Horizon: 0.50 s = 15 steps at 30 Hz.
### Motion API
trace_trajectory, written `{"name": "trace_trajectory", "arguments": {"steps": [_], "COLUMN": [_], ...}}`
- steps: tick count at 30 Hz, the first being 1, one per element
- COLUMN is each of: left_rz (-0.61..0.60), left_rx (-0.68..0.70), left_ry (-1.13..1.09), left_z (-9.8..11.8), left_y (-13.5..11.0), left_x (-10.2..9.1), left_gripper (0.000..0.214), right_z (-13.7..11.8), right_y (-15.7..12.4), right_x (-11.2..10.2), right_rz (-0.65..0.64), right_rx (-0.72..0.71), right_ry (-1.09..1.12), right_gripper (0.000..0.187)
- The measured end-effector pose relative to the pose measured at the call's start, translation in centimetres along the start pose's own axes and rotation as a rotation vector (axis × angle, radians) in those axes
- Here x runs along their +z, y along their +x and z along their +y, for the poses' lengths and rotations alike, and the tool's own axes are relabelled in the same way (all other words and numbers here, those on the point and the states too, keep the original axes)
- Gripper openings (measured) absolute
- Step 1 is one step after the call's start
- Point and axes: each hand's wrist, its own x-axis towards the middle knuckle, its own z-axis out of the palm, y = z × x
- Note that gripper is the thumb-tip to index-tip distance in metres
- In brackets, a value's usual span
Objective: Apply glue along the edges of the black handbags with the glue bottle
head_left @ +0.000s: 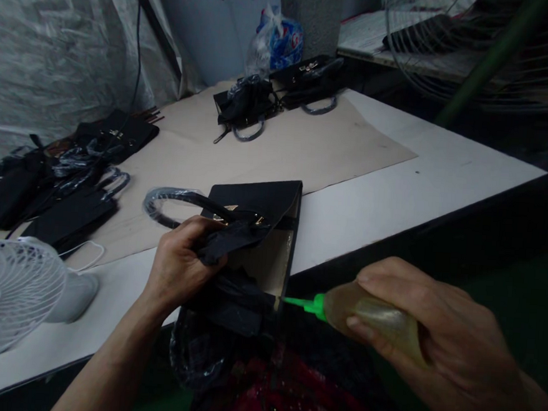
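A black handbag lies at the table's front edge, its side spread apart so that a beige inner face shows. My left hand is closed on the bag's black material near its plastic-wrapped handle. In my right hand is a squeeze bottle of yellowish-brown liquid, gripped between thumb and fingers. Its green nozzle points left, with the tip at the edge of the bag's opened side. Whether the tip touches the bag I cannot tell.
Several black handbags lie at the left, others at the back of the table. A white fan stands front left. A caged fan is upper right. Brown paper covers part of the white table. A plastic bag stands behind.
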Motion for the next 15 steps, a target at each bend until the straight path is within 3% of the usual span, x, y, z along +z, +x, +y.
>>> {"name": "trace_trajectory", "arguments": {"steps": [3,8,12,15], "left_rz": [-0.013,0.001,-0.007,0.001], "left_rx": [-0.01,-0.009,-0.011,-0.046], "left_ry": [-0.009,0.006,0.005,0.009], "left_z": [-0.07,0.0,0.26,0.33], "left_y": [-0.06,0.03,0.16,0.14], "left_x": [0.02,-0.05,-0.05,-0.01], "left_gripper": [0.027,0.027,0.024,0.023], "right_z": [0.0,0.27,0.36,0.48], "right_y": [-0.18,-0.48,-0.7,-0.72], "right_x": [0.02,0.19,0.13,0.19], "right_rz": [-0.044,0.056,-0.053,0.031], "right_rx": [-0.011,-0.007,0.001,0.009], "right_ry": [0.057,-0.084,0.033,-0.038], "right_gripper": [0.019,0.021,0.017,0.019]}}
